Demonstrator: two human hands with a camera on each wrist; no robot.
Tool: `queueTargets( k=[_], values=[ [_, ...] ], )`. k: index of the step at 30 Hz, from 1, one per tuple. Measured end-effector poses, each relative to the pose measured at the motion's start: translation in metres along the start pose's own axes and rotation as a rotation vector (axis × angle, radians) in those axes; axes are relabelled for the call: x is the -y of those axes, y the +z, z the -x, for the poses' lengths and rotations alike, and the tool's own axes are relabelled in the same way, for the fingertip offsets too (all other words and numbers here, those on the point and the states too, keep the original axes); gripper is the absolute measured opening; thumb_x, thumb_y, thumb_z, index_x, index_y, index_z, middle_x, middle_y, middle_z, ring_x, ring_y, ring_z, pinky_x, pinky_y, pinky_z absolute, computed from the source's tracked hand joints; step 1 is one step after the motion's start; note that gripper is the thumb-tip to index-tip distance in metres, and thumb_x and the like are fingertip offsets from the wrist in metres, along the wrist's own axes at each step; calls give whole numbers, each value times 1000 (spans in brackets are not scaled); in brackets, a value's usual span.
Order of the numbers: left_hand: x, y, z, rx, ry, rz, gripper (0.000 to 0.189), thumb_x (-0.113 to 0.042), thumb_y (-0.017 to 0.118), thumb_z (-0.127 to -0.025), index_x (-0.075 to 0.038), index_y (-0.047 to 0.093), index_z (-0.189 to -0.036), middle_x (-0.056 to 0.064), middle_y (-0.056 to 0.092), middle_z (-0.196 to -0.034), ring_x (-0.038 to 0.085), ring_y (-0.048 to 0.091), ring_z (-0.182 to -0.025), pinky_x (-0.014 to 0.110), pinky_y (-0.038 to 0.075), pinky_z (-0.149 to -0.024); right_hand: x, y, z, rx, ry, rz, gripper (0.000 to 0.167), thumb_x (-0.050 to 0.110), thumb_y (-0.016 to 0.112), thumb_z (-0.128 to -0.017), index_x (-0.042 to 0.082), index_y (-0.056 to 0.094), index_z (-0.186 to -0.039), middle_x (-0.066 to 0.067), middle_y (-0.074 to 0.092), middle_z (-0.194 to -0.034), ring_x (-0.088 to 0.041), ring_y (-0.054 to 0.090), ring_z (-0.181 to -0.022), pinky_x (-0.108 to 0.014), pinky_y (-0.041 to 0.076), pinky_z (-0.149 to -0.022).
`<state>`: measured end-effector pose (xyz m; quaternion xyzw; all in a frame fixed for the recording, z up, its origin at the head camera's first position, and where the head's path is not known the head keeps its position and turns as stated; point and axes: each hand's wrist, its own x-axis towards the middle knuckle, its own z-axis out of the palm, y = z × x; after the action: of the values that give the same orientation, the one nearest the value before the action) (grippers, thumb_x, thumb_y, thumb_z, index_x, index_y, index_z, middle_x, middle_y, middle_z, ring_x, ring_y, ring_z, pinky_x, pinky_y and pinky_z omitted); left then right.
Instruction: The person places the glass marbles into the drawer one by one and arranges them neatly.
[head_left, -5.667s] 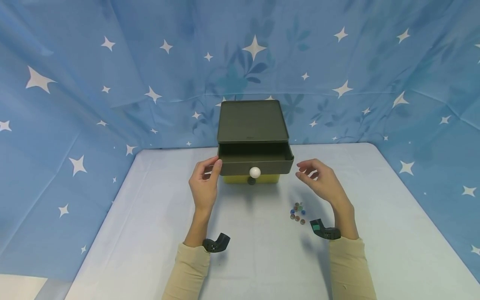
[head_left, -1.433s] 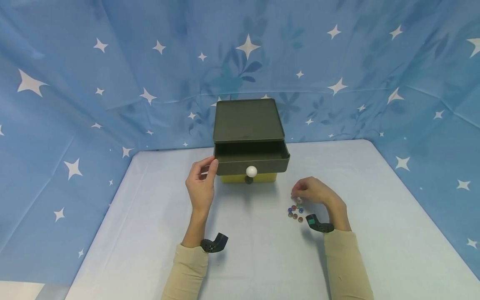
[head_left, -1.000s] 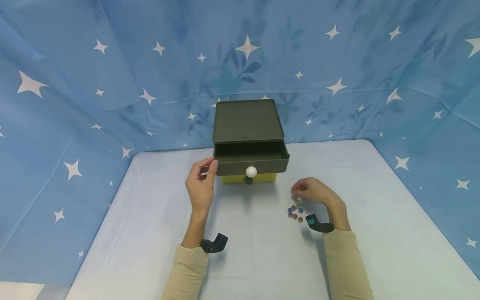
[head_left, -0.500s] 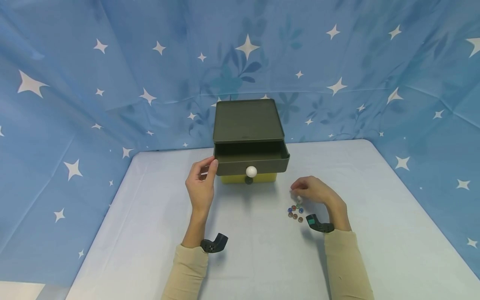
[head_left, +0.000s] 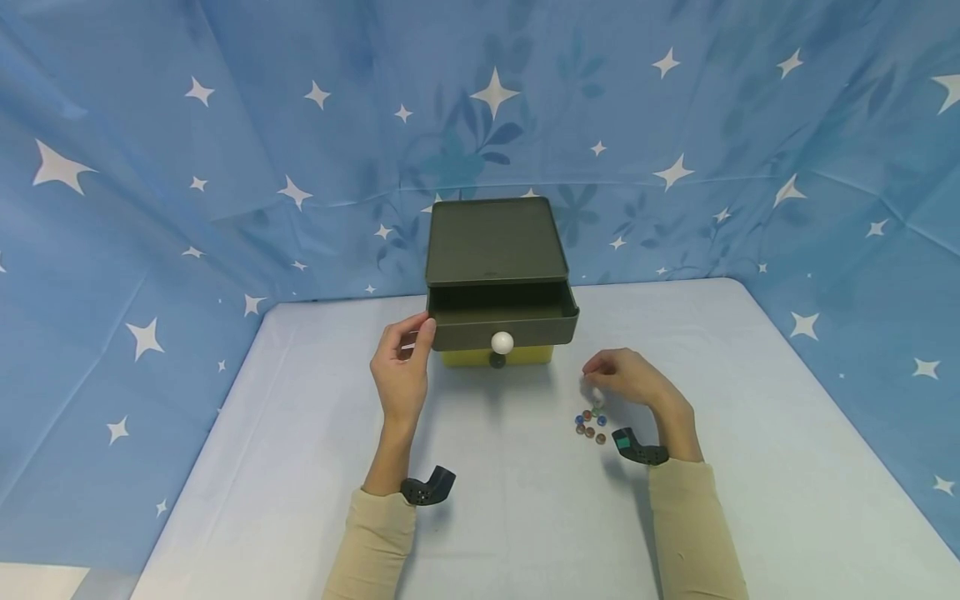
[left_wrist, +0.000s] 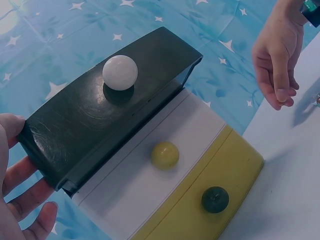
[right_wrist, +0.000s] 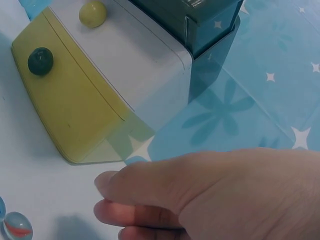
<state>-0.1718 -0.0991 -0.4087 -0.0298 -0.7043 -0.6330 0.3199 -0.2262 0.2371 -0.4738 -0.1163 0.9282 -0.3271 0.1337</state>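
This looks like an indoor filming corner, a tabletop staged for recording. A blue curtain (head_left: 300, 108) printed with white stars, leaves and flowers hangs behind the far edge and wraps the left and right sides, its folds and creases plain to see. Within it stands a white table (head_left: 517, 517) with rounded far corners. A small drawer unit (head_left: 497, 242) and some glass marbles (head_left: 590, 432) sit on it like props, and the person's 2 wrists each carry a black camera device (head_left: 640, 447). Whether the room beyond belongs to a home, office or lab cannot be told.
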Motion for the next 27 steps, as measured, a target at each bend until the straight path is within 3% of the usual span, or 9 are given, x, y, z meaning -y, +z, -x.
queueTargets(
  k=[5, 18, 27],
  values=[
    [0, 0, 0, 1, 5, -1, 21, -10, 69, -94, 4, 71, -110, 23, 68, -105, 4, 61, -88, 25, 48, -76, 1, 0, 1, -31, -11, -7, 23, 21, 63, -97, 4, 69, -111, -12, 72, -108, -25, 66, -100, -48, 53, -91],
    [-1, 0, 0, 4, 8, -1, 21, -9, 69, -94, 4, 71, -110, 23, 68, -105, 3, 61, -88, 24, 48, -75, 8, -5, 2, -156, -50, -15, 23, 22, 65, -96, 6, 70, -112, -9, 70, -99, -22, 60, -90, -32, 47, -75],
    [-2, 0, 0, 4, 2, 5, 21, -9, 69, -94, 4, 71, -110, 23, 68, -105, 1, 60, -88, 22, 47, -75, 12, -7, 4, -173, -17, -21, 22, 23, 65, -96, 8, 69, -112, -9, 68, -99, -23, 58, -90, -32, 47, -72]
  ],
)
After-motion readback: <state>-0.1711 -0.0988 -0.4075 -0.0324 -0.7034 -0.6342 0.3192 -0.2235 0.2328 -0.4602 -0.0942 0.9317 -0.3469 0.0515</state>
